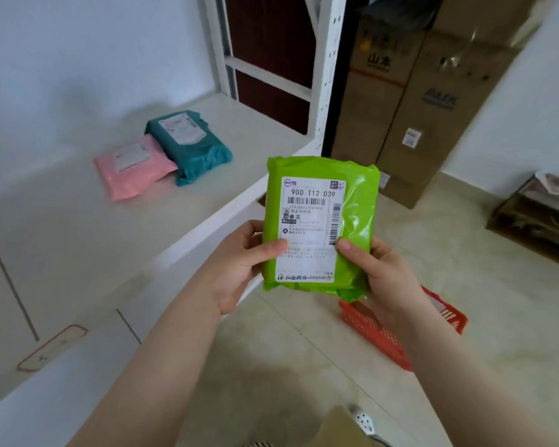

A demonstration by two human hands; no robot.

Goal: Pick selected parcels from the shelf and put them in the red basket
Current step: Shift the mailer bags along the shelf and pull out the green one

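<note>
I hold a bright green parcel (352, 201) with a white shipping label upright in front of me, in the air beyond the shelf's edge. My left hand (239, 262) grips its lower left side and my right hand (384, 272) its lower right, thumbs on the label. On the white shelf (78, 240) to the left lie a pink parcel (133, 167) and a teal parcel (191, 146), touching. The red basket (378, 333) stands on the floor below my right hand, partly hidden by my right forearm.
The shelf's white upright posts (326, 75) rise at centre top. Tall cardboard boxes (410, 101) stand behind them on the tiled floor. A dark low rack (539, 217) sits at the right wall. A red-outlined sticker (52, 348) marks the shelf's near left part.
</note>
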